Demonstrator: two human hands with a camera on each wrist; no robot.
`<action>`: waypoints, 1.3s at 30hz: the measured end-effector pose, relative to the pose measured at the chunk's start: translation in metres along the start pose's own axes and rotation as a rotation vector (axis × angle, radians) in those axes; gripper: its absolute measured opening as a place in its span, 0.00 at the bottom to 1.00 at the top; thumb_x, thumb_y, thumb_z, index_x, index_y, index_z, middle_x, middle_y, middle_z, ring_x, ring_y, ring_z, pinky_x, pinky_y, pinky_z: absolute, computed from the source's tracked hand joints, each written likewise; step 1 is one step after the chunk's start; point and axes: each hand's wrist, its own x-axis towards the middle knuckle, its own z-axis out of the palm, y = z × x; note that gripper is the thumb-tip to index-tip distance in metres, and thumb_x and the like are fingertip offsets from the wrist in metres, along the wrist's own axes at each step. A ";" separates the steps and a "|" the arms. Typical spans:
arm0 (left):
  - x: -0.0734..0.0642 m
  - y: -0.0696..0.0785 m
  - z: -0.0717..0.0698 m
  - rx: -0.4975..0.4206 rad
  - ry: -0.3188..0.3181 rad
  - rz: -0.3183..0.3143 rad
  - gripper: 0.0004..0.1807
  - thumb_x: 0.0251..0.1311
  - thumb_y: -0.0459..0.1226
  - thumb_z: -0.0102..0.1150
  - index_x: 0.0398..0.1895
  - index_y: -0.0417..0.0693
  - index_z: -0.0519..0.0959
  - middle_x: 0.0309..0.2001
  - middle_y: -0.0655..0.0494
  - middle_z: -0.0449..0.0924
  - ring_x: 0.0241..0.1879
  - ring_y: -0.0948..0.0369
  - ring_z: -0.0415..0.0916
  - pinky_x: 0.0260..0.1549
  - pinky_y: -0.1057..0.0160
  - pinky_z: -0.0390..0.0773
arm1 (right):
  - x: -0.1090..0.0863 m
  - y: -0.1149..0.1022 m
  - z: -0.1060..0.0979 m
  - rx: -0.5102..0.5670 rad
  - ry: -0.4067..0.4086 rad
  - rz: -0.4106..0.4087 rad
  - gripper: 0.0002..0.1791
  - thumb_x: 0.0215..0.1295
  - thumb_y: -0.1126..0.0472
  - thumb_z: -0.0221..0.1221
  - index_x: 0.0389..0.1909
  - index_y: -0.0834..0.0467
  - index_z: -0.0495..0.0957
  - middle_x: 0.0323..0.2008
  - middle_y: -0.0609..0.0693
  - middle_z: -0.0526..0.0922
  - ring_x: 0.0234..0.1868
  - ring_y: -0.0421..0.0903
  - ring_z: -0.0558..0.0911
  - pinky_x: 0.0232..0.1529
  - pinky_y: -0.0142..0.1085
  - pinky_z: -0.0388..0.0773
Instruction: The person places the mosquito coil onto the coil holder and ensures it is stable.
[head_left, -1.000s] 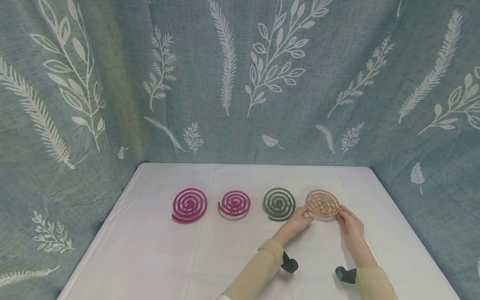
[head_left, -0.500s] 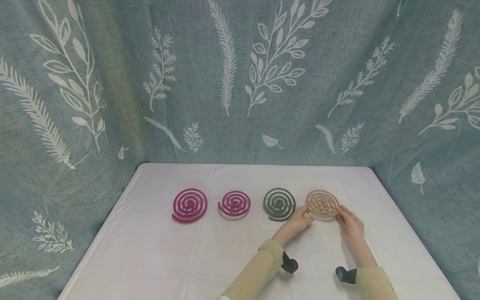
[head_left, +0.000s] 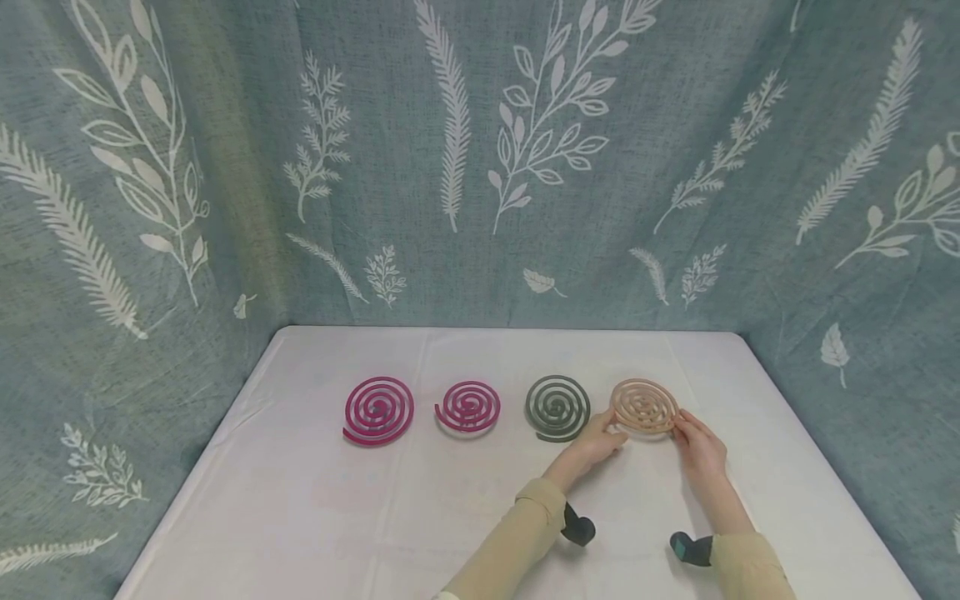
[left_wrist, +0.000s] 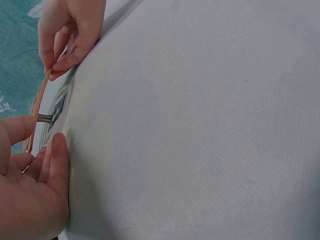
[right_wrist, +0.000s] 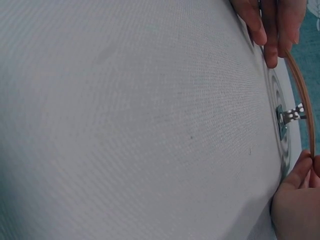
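Observation:
A beige mosquito coil (head_left: 643, 406) lies level at the right end of a row of coils, held from both sides. My left hand (head_left: 597, 442) pinches its near left edge, thumb above and fingers below in the left wrist view. On the near right edge my right hand (head_left: 702, 452) grips with thumb and fingertips. Beneath the coil stands a small perforated metal stand (right_wrist: 293, 115), rising from a flat base towards the coil's middle. Both wrist views show the coil (left_wrist: 36, 105) edge-on, raised over the tablecloth.
Left of my left hand is a dark green coil (head_left: 557, 408), close beside the fingers. Farther left are a magenta coil (head_left: 468, 407) and another magenta coil (head_left: 379, 411). All stand on a white cloth-covered table (head_left: 315, 517), with a patterned curtain (head_left: 480, 275) behind.

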 end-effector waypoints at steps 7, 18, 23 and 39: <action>0.000 0.000 0.000 0.006 0.005 -0.002 0.31 0.65 0.38 0.51 0.72 0.49 0.58 0.65 0.48 0.66 0.31 0.64 0.72 0.39 0.64 0.76 | -0.001 -0.001 0.001 0.021 -0.006 -0.001 0.29 0.72 0.65 0.44 0.72 0.59 0.50 0.74 0.53 0.49 0.74 0.45 0.54 0.62 0.20 0.63; -0.003 0.002 0.000 0.017 0.006 0.002 0.32 0.65 0.38 0.51 0.72 0.49 0.58 0.62 0.50 0.68 0.33 0.63 0.73 0.41 0.63 0.77 | 0.001 0.000 0.001 0.035 0.005 -0.004 0.29 0.72 0.65 0.44 0.71 0.60 0.50 0.74 0.54 0.50 0.73 0.45 0.55 0.61 0.20 0.64; -0.002 0.002 0.000 0.021 0.005 -0.001 0.32 0.65 0.39 0.51 0.72 0.50 0.58 0.62 0.50 0.68 0.34 0.62 0.74 0.44 0.61 0.77 | 0.002 0.001 0.001 0.024 0.013 -0.005 0.29 0.72 0.64 0.44 0.72 0.59 0.51 0.74 0.54 0.51 0.73 0.45 0.56 0.61 0.20 0.64; -0.001 0.000 0.000 0.013 0.004 0.001 0.32 0.64 0.38 0.52 0.72 0.50 0.58 0.61 0.50 0.69 0.34 0.63 0.74 0.42 0.62 0.77 | 0.002 0.003 0.000 -0.005 0.002 -0.020 0.29 0.72 0.65 0.43 0.72 0.60 0.50 0.74 0.55 0.50 0.74 0.46 0.55 0.63 0.22 0.62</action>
